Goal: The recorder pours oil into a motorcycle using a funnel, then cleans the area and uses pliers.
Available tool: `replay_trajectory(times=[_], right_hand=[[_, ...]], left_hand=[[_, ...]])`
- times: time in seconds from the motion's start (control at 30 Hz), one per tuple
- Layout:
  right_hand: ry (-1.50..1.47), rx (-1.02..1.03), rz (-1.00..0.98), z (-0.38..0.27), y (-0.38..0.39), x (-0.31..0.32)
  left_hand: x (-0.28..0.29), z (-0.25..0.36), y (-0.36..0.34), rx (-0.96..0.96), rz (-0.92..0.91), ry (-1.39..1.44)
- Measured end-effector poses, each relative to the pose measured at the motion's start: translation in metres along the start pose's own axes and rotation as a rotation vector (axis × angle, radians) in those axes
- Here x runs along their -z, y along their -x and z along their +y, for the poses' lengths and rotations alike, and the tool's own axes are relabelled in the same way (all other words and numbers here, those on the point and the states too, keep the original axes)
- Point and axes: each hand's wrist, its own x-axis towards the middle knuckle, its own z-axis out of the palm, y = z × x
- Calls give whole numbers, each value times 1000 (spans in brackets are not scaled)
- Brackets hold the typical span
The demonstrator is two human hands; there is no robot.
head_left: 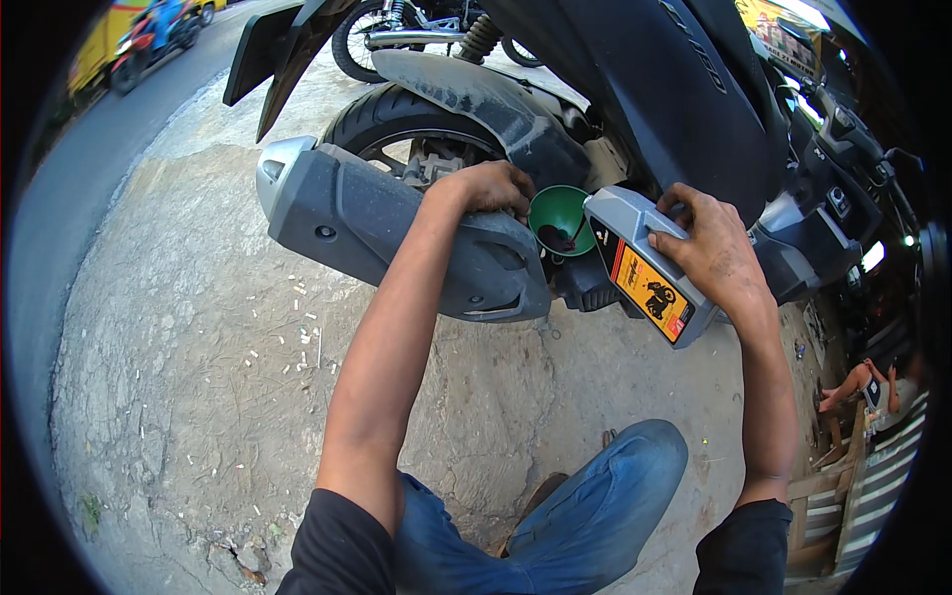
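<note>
My right hand (709,243) grips a grey oil bottle (645,263) with a yellow and black label, tilted with its mouth over a green funnel (558,210). A thin dark reddish stream runs from the bottle's mouth, and dark oil pools in the funnel's bowl. Beside the funnel's left rim is my left hand (494,188), its fingers curled and closed at the rim; the fingertips are partly hidden. The funnel stands at the engine of a dark scooter (645,89), just right of the grey muffler cover (397,223). Its lower end is out of sight.
Behind the muffler is the scooter's rear wheel (416,124). Another motorcycle (426,40) stands beyond it. A road (129,149) with a passing motorbike (149,45) lies at the left. At the far right a person (868,387) sits near wooden slats (833,486). Small white bits litter the concrete (218,347).
</note>
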Motion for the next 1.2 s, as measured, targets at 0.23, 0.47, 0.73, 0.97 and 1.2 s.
replay_trajectory(times=[0.23, 0.47, 0.73, 0.97, 1.2], right_hand=[[-18, -43, -56, -13, -2, 7], [6, -16, -58, -15, -3, 10], [-14, -36, -67, -19, -5, 10], [2, -25, -77, -16, -5, 11], [13, 3, -64, -17, -6, 9]], left_hand=[[1, -3, 0, 2, 10, -2], [1, 2, 3, 8, 9, 13], [2, 1, 2, 4, 3, -16], [1, 1, 1, 9, -14, 29], [1, 1, 3, 15, 8, -32]])
